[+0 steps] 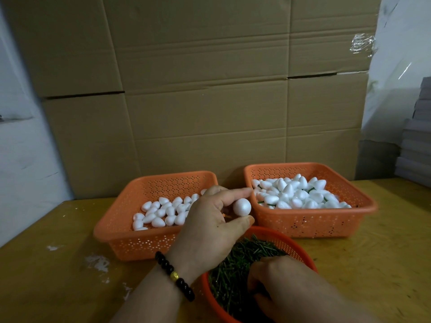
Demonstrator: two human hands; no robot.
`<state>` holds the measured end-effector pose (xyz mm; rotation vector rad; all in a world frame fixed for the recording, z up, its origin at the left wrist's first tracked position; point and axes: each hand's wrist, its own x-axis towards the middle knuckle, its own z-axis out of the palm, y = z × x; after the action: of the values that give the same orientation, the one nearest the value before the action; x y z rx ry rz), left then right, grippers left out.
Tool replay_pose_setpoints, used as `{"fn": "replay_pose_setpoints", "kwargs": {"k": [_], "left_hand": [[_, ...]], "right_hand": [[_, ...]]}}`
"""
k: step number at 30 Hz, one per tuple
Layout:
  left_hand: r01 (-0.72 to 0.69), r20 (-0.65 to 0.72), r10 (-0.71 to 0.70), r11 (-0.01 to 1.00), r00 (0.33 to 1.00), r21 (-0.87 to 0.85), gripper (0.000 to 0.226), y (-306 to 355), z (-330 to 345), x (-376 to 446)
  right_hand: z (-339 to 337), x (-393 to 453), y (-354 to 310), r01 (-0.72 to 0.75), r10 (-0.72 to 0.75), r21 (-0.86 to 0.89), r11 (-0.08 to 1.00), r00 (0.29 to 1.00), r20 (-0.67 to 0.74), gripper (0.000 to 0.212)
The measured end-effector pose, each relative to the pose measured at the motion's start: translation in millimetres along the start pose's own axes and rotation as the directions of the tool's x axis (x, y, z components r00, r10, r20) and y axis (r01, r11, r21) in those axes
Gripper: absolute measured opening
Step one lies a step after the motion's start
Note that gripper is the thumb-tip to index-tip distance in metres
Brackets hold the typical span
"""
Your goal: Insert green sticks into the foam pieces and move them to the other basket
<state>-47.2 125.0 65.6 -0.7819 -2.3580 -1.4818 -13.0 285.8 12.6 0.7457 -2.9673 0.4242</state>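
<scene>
1. Head view shows the left hand (210,220) raised over the gap between the two square baskets, pinching one white foam piece (242,207) between fingertips and thumb; no stick is in it yet.
2. Below and to the right of that hand, the right hand (277,283) is sunk among the green sticks (235,271) in the round orange basket (300,252), fingers curled down into the pile. Whether it already pinches a stick I cannot tell, as the fingertips are hidden.
3. Just behind and left of the left hand sits the left basket (130,238), with a single loose layer of plain foam pieces covering part of its floor.
4. Beyond the left hand's fingertips, to the right, the right basket (310,222) is heaped with foam pieces, green stems poking out between several of them.
5. Judged from the two loads, the job looks well past halfway: the finished heap is the larger, yet a few dozen plain pieces remain.
6. The step in hand seems to be fetching a stick to push into the held piece.
7. All three baskets rest on a yellow surface (58,276), in front of stacked cardboard boxes (210,89).
</scene>
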Motion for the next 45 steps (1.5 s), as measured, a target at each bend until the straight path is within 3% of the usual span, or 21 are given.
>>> {"fn": "replay_pose_setpoints", "kwargs": {"k": [6, 12, 15, 18, 23, 30, 37, 45], "left_hand": [[0.014, -0.009, -0.015, 0.997, 1.0, -0.079, 0.037, -1, 3, 0], [0.089, 0.04, -0.082, 0.957, 0.996, -0.275, 0.013, -4, 5, 0], [0.13, 0.082, -0.106, 0.913, 0.991, -0.386, 0.024, -1, 7, -1], [0.171, 0.084, -0.148, 0.846, 0.985, -0.505, 0.045, 0, 9, -1], [0.217, 0.114, -0.188, 0.756, 0.976, -0.618, 0.031, 6, 7, 0], [0.296, 0.22, -0.198, 0.623, 0.955, -0.725, 0.038, 7, 2, 0], [0.427, 0.327, -0.292, 0.421, 0.899, -0.8, 0.024, 3, -4, 4], [0.528, 0.437, -0.381, 0.174, 0.815, -0.831, 0.023, 1, -7, 7]], "right_hand": [[-2, 0, -2, 0.006, -0.006, -0.006, 1.0, 1.0, -0.002, 0.02], [-3, 0, -3, 0.0, 0.0, -0.019, 1.0, 1.0, 0.001, 0.02], [-3, 0, -4, 0.0, 0.0, -0.019, 1.0, 1.0, 0.006, 0.02], [-3, 0, -4, -0.026, 0.026, -0.004, 1.0, 0.999, 0.026, 0.018], [-2, 0, -3, -0.038, 0.038, -0.004, 0.999, 0.999, 0.038, 0.02], [-3, -2, -3, -0.024, 0.024, -0.006, 1.0, 0.999, 0.038, 0.019], [-3, -2, -1, -0.019, 0.019, 0.026, 0.999, 1.0, 0.007, 0.02], [-2, -2, 0, 0.007, 0.017, 0.094, 0.996, 0.968, -0.25, 0.034]]}}
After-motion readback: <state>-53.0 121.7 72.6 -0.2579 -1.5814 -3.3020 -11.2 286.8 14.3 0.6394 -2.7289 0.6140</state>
